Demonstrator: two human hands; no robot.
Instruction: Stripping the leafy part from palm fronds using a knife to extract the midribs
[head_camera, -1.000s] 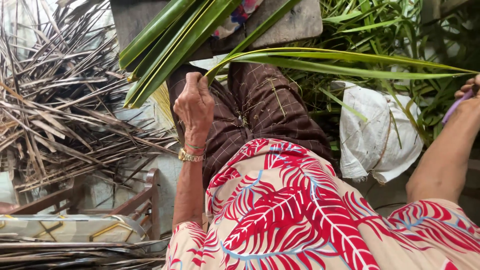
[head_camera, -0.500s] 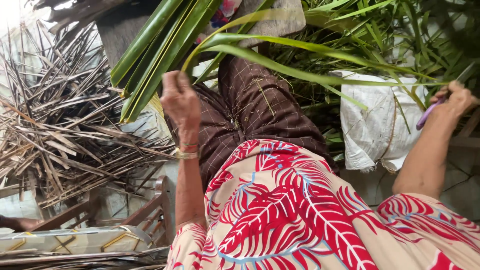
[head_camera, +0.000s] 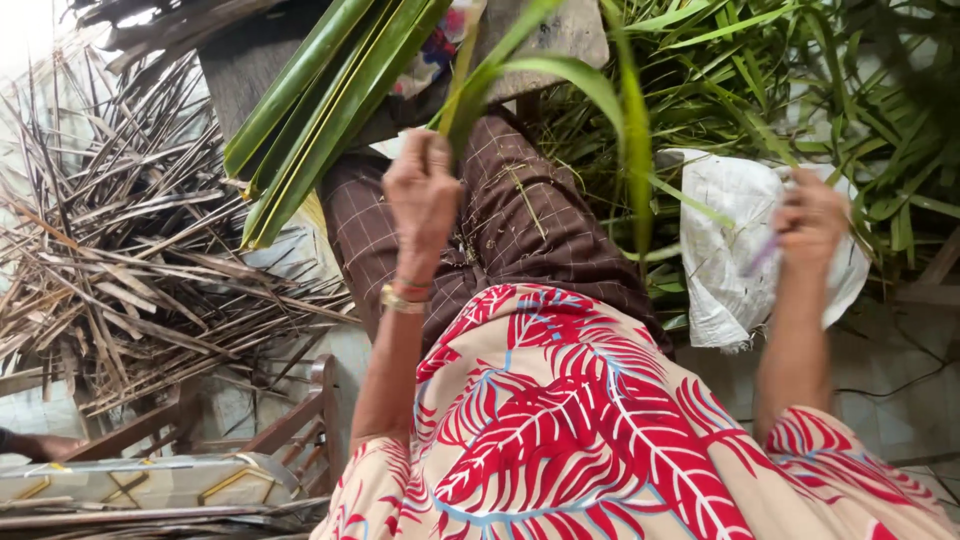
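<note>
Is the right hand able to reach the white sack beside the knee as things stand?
Probably yes: the right hand, gripping a purple-handled tool, is right in front of the white sack; only thin green leaves hang nearby.

Lit by soft, even daylight, brightest and blown out to white at the upper left corner beyond the dry brown leaf strips (head_camera: 120, 250). Smeared by motion blur across the right hand (head_camera: 812, 222) and the arching green leaf (head_camera: 590, 80), sharper over the red-patterned cloth (head_camera: 570, 420). Dim and murky toward the upper right, with only faint shadows.
</note>
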